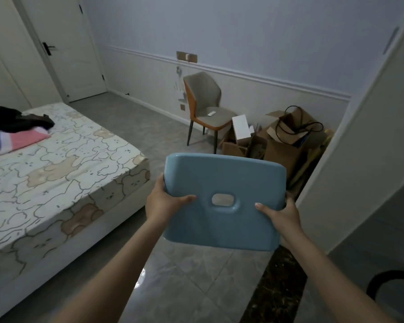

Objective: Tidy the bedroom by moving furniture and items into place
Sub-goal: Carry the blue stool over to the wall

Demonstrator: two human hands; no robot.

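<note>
A light blue plastic stool (222,183) hangs in the air in front of me, seat facing up, with an oval handle hole in its middle. My left hand (166,203) grips its left edge, thumb on top. My right hand (280,212) grips its right edge the same way. The stool's legs are hidden below the seat. It is held above the grey tiled floor (196,276), between the bed and the white wall panel on the right.
A bed (56,173) with a bear-print sheet fills the left, with dark and pink clothes (16,129) on it. A grey and orange chair (205,108) stands by the far wall. Cardboard boxes and bags (280,138) crowd the right corner. A closed door (75,43) is far left.
</note>
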